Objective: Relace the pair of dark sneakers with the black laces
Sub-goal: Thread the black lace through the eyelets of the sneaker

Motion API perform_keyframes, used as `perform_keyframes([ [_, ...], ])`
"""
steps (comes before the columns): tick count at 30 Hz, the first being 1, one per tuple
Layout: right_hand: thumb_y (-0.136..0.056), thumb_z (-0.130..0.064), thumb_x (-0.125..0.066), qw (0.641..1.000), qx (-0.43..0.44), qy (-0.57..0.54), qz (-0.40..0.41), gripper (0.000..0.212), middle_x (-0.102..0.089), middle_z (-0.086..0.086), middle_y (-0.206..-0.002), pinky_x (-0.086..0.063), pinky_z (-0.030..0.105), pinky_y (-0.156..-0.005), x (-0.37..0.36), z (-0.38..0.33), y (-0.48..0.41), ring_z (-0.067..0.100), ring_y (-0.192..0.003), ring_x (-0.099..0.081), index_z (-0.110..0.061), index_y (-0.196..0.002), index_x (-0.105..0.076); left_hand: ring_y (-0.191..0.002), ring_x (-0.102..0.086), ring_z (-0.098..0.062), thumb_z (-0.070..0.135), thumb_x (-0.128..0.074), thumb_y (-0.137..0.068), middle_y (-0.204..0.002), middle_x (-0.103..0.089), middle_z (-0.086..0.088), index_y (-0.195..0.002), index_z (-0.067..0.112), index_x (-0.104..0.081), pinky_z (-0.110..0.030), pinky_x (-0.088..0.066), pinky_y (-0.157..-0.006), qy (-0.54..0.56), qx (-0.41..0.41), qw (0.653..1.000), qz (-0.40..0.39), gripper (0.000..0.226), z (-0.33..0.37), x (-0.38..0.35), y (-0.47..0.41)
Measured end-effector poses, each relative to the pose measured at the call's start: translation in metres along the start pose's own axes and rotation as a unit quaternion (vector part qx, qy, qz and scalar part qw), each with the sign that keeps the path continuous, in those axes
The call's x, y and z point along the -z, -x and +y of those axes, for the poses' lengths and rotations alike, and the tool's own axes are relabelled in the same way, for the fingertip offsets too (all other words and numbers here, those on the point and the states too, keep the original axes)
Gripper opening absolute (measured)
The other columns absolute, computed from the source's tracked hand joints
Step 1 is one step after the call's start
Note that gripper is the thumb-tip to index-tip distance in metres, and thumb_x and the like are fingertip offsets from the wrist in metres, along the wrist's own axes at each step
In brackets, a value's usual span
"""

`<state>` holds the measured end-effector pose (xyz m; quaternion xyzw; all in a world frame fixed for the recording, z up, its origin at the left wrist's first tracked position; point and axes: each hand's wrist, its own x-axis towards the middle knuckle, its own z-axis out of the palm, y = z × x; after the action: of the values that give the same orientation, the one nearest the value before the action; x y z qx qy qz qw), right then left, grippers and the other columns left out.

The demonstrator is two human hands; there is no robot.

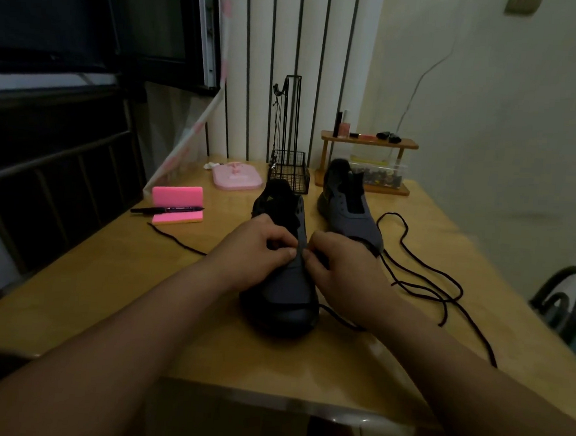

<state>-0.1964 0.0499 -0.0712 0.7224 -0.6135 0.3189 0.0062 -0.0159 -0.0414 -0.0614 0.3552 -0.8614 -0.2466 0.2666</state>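
- A wooden table [106, 291] fills the view, with a dark window and a dark metal frame beyond its left edge.
- At the left rear lies a black marker [167, 209] across a pink block [177, 196]; the pale print on its barrel is too small to read.
- One strand of the black lace [177, 241] trails over the tabletop from near the block and disappears behind the left forearm.
- A pink tray [237, 178] sits further back, and just beside it a black wire basket [288, 175] with a tall wire upright.
- The near sneaker [285, 295] stands mid-table, toe towards the person, directly in front of the basket.
- The left hand [254, 253] grips the near sneaker's upper, fingers curled and thumb pressed on the eyelet flap.
- The right hand [341, 265] meets it at the same flap, thumb and forefinger pinched on the black lace, another strand of which runs out under the wrist.
- The hands cover the lower eyelets.
- The far sneaker [348, 204] stands behind and right, unlaced, its tongue open; a small yellowish mark on its side cannot be read.
- Behind it, a wooden shelf [369, 142] carries small bottles, with a clear box [377, 176] of small bits beneath.
- A loose lace [424, 280] loops across the table to the right of both sneakers.
- A dark chair [564, 302] stands at the right edge.
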Motion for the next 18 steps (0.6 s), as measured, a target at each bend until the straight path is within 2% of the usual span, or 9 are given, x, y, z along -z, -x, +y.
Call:
perform_keyframes([
  [2,-0.105,-0.034,-0.056,0.999,-0.017,-0.028,-0.016,0.018,-0.057,-0.008,-0.081,-0.049,0.037,-0.066,-0.001,0.004,0.002,0.007,-0.075,-0.053,-0.028,-0.088,-0.055,-0.106,-0.052,-0.015,0.037,-0.066,-0.101,-0.107,-0.048,0.009,-0.121,0.033,-0.072,-0.034,-0.051,-0.092,-0.046,0.002,0.998,-0.037,0.021,-0.001,0.002,-0.003],
  [4,-0.105,-0.036,-0.057,0.998,-0.033,-0.046,-0.038,0.021,-0.057,-0.009,-0.080,-0.044,0.032,-0.063,0.000,0.006,0.002,0.005,-0.074,-0.054,-0.035,-0.084,-0.051,-0.108,-0.052,-0.018,0.039,-0.064,-0.101,-0.107,-0.047,0.009,-0.117,0.036,-0.072,-0.041,-0.050,-0.095,-0.066,0.012,0.995,-0.070,0.017,0.000,0.005,-0.006],
  [6,-0.106,-0.036,-0.057,0.994,-0.052,-0.073,-0.055,0.024,-0.058,-0.006,-0.079,-0.041,0.029,-0.060,0.001,0.005,0.000,0.006,-0.071,-0.054,-0.034,-0.083,-0.050,-0.106,-0.053,-0.017,0.038,-0.064,-0.102,-0.106,-0.047,0.009,-0.105,0.039,-0.069,-0.035,-0.049,-0.090,-0.060,0.015,0.994,-0.093,0.005,0.005,0.010,-0.008],
  [7,-0.106,-0.036,-0.056,0.991,-0.066,-0.094,-0.063,0.021,-0.059,-0.004,-0.080,-0.045,0.031,-0.060,0.002,0.003,-0.001,0.009,-0.071,-0.056,-0.031,-0.085,-0.052,-0.104,-0.053,-0.015,0.037,-0.064,-0.102,-0.106,-0.048,0.008,-0.101,0.038,-0.067,-0.031,-0.048,-0.085,-0.056,0.015,0.993,-0.102,0.003,0.007,0.012,-0.009],
  [10,-0.106,-0.040,-0.054,0.980,-0.109,-0.140,-0.089,0.021,-0.064,0.002,-0.089,-0.056,0.044,-0.071,0.003,-0.001,-0.005,0.018,-0.080,-0.063,-0.022,-0.097,-0.057,-0.094,-0.055,-0.008,0.031,-0.063,-0.103,-0.103,-0.054,0.007,-0.093,0.033,-0.066,-0.025,-0.045,-0.074,-0.031,0.031,0.990,-0.135,0.010,0.016,0.018,-0.012],
  [12,-0.103,-0.048,-0.056,0.972,-0.127,-0.164,-0.113,0.028,-0.064,0.006,-0.095,-0.055,0.047,-0.074,0.003,-0.004,-0.006,0.023,-0.085,-0.064,-0.020,-0.101,-0.056,-0.092,-0.057,-0.010,0.029,-0.062,-0.104,-0.101,-0.058,0.006,-0.091,0.033,-0.066,-0.026,-0.045,-0.073,-0.010,0.048,0.986,-0.158,0.014,0.020,0.022,-0.014],
  [14,-0.100,-0.051,-0.061,0.964,-0.141,-0.178,-0.137,0.034,-0.063,0.007,-0.097,-0.051,0.041,-0.071,0.004,-0.005,-0.006,0.020,-0.082,-0.061,-0.018,-0.105,-0.053,-0.095,-0.059,-0.014,0.028,-0.060,-0.105,-0.104,-0.059,0.003,-0.090,0.033,-0.066,-0.029,-0.047,-0.076,0.018,0.062,0.983,-0.169,0.016,0.021,0.024,-0.015],
  [18,-0.098,-0.047,-0.066,0.960,-0.153,-0.172,-0.160,0.031,-0.059,-0.002,-0.092,-0.044,0.028,-0.067,0.006,-0.007,-0.008,0.010,-0.077,-0.054,-0.021,-0.103,-0.052,-0.096,-0.055,-0.019,0.029,-0.054,-0.108,-0.108,-0.053,0.000,-0.089,0.031,-0.060,-0.033,-0.047,-0.077,0.015,0.059,0.988,-0.143,0.019,0.019,0.015,-0.013],
])
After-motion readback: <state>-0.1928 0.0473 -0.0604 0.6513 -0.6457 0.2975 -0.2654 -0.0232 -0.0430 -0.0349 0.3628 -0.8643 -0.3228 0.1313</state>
